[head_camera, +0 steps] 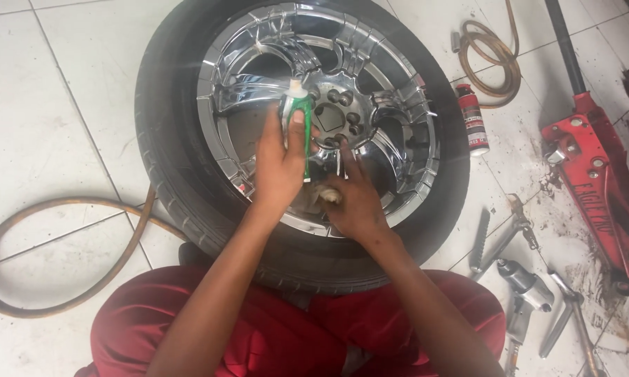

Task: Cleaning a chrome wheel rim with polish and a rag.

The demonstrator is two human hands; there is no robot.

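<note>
Left hand (281,167) wrapped around a green-and-white tube (297,115), thumb laid along its body, white cap end pointing up toward the hub (335,115) of the chrome wheel (258,84). Right hand (356,199) flat, fingers spread, pressing a small pale wad, probably a cloth (328,195), against the lower spokes just beside the left hand. Wheel and tyre (164,146) lying flat on the tiled floor (56,105), directly in front of red-clothed knees (258,335).

Handling, as a judgement: tube light and soft-walled, likely to dent and squirt under a hard squeeze; best gripped mid-body as now, cap kept clear. Chrome likely smooth and slippery, with hard edges at the spoke openings; cloth limp, needs palm pressure to stay put. Wheel with tyre looks heavy and stiff; better rolled or lifted by the tyre sidewall than by the spokes.

Around: brown hose (42,279) looped on the floor at left, another coil (496,59) at upper right, red spray can (473,120) beside the tyre, red floor jack (597,174) at right, impact wrench (527,283) and metal tools (499,237) near the right knee.

Hard to make out: whether the cap is on or off; most of the cloth hidden under the right palm; near edge of the tyre covered by the knees; jack handle cut off at the frame's top.
</note>
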